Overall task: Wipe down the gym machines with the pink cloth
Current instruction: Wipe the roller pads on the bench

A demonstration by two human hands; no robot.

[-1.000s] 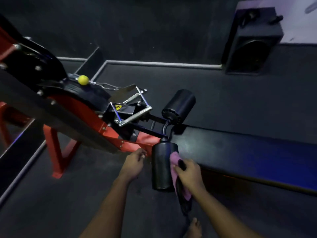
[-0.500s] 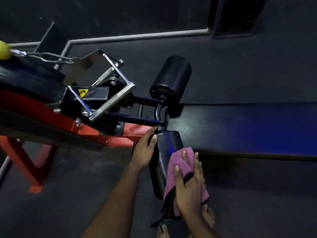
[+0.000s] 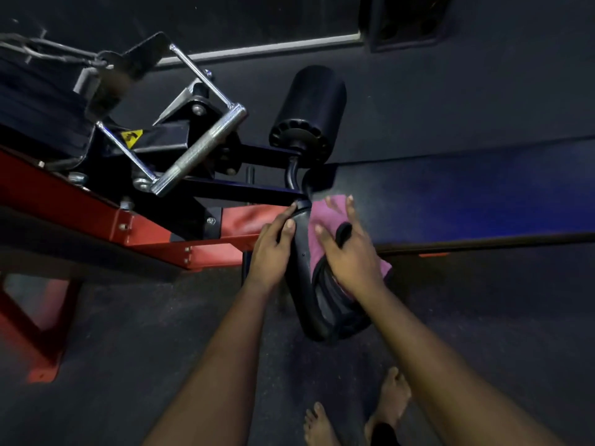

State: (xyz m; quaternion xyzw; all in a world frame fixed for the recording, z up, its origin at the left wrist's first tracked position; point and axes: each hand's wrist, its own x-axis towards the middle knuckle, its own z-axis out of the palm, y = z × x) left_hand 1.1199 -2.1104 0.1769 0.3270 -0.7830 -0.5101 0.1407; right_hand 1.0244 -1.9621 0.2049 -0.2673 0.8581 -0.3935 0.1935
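Right hand [image 3: 351,255] slid pink cloth [image 3: 325,214] up roller pad [image 3: 301,281].

pink cloth [image 3: 325,217] higher, at pad [image 3: 301,272] top

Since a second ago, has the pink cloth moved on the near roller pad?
Yes. The pink cloth has slid up the near roller pad toward its mounted end.

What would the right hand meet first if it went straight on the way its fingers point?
The right hand, flat on the pink cloth over the near roller pad, points toward the curved black bar at the pad's top end; it would probably meet that first, though depth is unclear.
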